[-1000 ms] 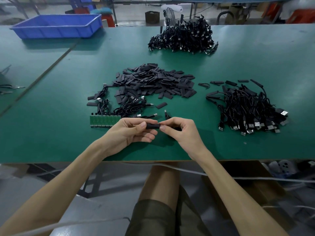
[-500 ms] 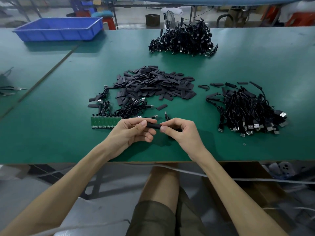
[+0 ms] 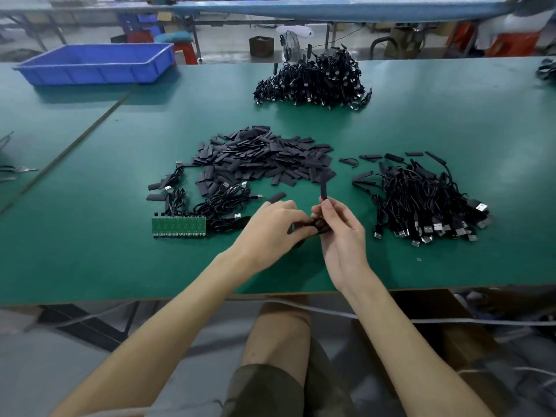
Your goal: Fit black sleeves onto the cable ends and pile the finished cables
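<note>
Both hands meet over the green table (image 3: 90, 260) near its front edge. My right hand (image 3: 340, 233) pinches a black cable whose sleeved end (image 3: 323, 188) sticks up above the fingertips. My left hand (image 3: 270, 230) grips the coiled rest of that cable (image 3: 310, 225) between the two hands. A heap of loose black sleeves (image 3: 258, 159) lies behind the hands. Unsleeved cables (image 3: 210, 203) lie at the left, and a pile of cables (image 3: 421, 203) at the right.
A green circuit board strip (image 3: 179, 226) lies left of my left hand. A larger cable heap (image 3: 313, 79) sits far back in the middle. A blue plastic bin (image 3: 96, 66) stands at the back left. My knee (image 3: 279, 335) is under the table edge.
The sleeve was held level between both hands; now my right hand has turned it upright, and my left hand has closed over the cable's coil beside it.
</note>
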